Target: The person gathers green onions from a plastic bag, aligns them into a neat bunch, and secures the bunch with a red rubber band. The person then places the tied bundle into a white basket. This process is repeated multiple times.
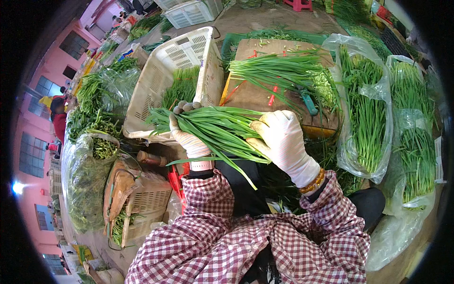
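Note:
A bunch of long green leafy stalks, like garlic chives (216,124), lies across both gloved hands in front of me. My left hand (188,131) supports it from below near the leaf tips, the grey fingertips showing at its far side. My right hand (280,136) pinches the stem ends at the right. Beyond, a second loose bunch of the stalks (273,67) lies on a wooden board (255,94) with red ties (272,96) beneath it. A teal-handled tool (309,103) rests by the bunch's right end among cut pieces; its working end is hidden.
A white plastic crate (209,74) with greens stands at the far left of the board. Plastic-bagged bundles (365,113) lie at the right. A full plastic bag (85,188) and a smaller crate (149,202) stand left. Another person (59,119) is at the far left.

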Demonstrator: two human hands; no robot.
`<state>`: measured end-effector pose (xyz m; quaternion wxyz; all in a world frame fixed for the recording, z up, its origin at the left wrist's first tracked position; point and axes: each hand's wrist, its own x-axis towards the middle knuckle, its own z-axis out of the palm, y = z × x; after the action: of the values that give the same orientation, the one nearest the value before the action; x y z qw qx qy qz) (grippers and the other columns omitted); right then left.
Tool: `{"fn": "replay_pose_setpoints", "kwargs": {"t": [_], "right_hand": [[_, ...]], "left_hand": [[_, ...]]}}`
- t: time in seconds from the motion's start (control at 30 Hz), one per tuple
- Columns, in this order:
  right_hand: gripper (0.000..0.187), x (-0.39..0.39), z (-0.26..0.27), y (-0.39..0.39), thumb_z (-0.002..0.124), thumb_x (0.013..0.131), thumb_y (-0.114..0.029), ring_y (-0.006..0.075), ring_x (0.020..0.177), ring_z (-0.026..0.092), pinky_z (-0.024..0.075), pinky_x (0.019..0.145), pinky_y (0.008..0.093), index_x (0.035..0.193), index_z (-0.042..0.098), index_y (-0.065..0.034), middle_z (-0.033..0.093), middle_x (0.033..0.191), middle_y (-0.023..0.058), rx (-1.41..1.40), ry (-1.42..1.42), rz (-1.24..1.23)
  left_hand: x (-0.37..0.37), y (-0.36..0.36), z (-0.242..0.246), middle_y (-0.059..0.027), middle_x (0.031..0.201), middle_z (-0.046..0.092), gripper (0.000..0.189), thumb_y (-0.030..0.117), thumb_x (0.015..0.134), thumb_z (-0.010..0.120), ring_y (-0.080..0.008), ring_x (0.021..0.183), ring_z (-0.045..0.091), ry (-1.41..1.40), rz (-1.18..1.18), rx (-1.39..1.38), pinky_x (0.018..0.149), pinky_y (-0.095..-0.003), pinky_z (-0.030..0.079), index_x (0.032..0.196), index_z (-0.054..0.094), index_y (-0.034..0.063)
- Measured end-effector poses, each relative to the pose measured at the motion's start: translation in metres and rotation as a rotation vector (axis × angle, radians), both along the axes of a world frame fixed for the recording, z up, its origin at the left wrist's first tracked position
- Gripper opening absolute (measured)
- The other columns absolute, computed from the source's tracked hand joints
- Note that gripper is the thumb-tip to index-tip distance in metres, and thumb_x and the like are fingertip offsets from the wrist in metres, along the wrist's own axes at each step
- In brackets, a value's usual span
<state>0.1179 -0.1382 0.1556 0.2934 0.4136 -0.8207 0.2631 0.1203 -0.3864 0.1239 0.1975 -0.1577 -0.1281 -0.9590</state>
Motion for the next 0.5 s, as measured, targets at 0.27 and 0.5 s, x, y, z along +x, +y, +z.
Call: {"fn": "replay_pose_setpoints", "kwargs": {"t": [0.27, 0.5], "right_hand": [[0.018, -0.009, -0.015, -0.031, 0.072, 0.083, -0.029, 0.0238, 0.084, 0.059, 0.0436, 0.078, 0.04, 0.089, 0.069, -0.0125, 0.059, 0.087, 0.0039, -0.2, -0.259, 0.085], [0.015, -0.009, -0.038, -0.02, 0.065, 0.098, -0.019, 0.0159, 0.082, 0.061, 0.0503, 0.081, 0.0328, 0.097, 0.063, -0.0037, 0.065, 0.087, 0.0047, -1.235, -1.071, 0.492]], "left_hand": [[0.014, -0.014, 0.005, -0.0019, 0.091, 0.057, 0.019, 0.029, 0.092, 0.066, -0.0206, 0.09, 0.058, -0.089, 0.215, -0.043, 0.094, -0.0407, 0.048, 0.092, 0.06, 0.0107], [0.019, -0.021, -0.005, -0.0022, 0.091, 0.062, 0.019, 0.031, 0.092, 0.066, -0.0257, 0.095, 0.059, -0.119, 0.216, -0.101, 0.093, -0.0443, 0.047, 0.097, 0.062, 0.0133]]}}
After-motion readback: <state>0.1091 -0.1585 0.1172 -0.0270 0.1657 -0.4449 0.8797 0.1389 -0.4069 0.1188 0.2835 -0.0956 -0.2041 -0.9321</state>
